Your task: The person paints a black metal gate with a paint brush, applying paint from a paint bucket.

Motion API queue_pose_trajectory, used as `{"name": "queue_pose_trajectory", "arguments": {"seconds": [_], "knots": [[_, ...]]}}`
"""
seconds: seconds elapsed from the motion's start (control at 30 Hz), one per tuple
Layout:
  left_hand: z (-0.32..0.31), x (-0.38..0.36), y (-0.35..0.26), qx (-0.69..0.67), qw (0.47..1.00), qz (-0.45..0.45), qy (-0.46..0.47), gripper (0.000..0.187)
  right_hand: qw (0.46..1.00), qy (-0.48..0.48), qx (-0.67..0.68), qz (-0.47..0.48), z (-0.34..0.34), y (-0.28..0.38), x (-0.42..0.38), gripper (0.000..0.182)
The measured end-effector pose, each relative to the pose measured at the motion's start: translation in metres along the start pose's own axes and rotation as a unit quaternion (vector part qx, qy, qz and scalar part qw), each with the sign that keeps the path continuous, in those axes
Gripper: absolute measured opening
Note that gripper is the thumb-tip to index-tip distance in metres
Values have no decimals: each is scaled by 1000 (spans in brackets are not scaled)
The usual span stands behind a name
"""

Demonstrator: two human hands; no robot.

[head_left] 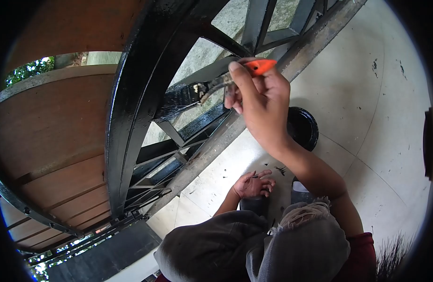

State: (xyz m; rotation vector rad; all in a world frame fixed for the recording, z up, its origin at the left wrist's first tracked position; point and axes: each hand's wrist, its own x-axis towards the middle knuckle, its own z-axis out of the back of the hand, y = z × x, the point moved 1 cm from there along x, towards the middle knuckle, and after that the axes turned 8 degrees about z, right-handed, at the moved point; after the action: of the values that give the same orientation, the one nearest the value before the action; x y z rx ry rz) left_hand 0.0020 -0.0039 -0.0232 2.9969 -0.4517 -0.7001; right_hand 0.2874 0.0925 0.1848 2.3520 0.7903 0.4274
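Pale tiled floor point(367, 94), black metal gate point(132, 108), right hand point(256, 101) gripping orange-handled paintbrush point(188, 96), bristles left of fingers against bar

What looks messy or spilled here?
Black drips and smears dot the pale floor, some near the paint tin and by the left hand. The right hand holds a brush on the railing.

Orange-handled paintbrush point(212, 87), black-loaded bristles pressed against wet black metal railing point(132, 108), roughly horizontal.
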Motion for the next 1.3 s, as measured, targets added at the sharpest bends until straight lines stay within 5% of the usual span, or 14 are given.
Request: {"name": "queue_pose_trajectory", "arguments": {"seconds": [0.13,0.23,0.4,0.53,0.73,0.83,0.9,1.03,1.17,1.23,1.3], "knots": [[6,-1,0,16,1000,-3,-1,72,998,-61,-21,17,14,14,10,10],[2,-2,-1,15,1000,6,-8,73,1000,-8,21,5,-2,17,12,9],[-2,0,-4,19,1000,1,11,73,974,27,-172,147,19,28,24,15],[-5,1,-4,8,1000,-4,24,73,991,13,-108,71,6,28,25,22],[-5,0,-4,6,999,-10,31,72,899,40,-374,225,27,44,19,29],[-6,-1,-4,2,999,-4,38,73,969,19,-216,119,-5,39,17,30],[-7,-1,-5,12,999,1,29,74,922,104,-311,205,10,17,23,27],[-3,-1,-4,15,999,-4,32,73,887,39,-420,191,35,41,30,31],[-5,-1,1,11,999,-3,37,73,951,68,-263,150,1,46,28,28],[-7,-2,-6,25,999,-8,31,72,939,114,-285,153,-2,29,23,11],[-8,-2,-5,24,999,-2,31,71,936,66,-326,119,11,32,21,15]]}}
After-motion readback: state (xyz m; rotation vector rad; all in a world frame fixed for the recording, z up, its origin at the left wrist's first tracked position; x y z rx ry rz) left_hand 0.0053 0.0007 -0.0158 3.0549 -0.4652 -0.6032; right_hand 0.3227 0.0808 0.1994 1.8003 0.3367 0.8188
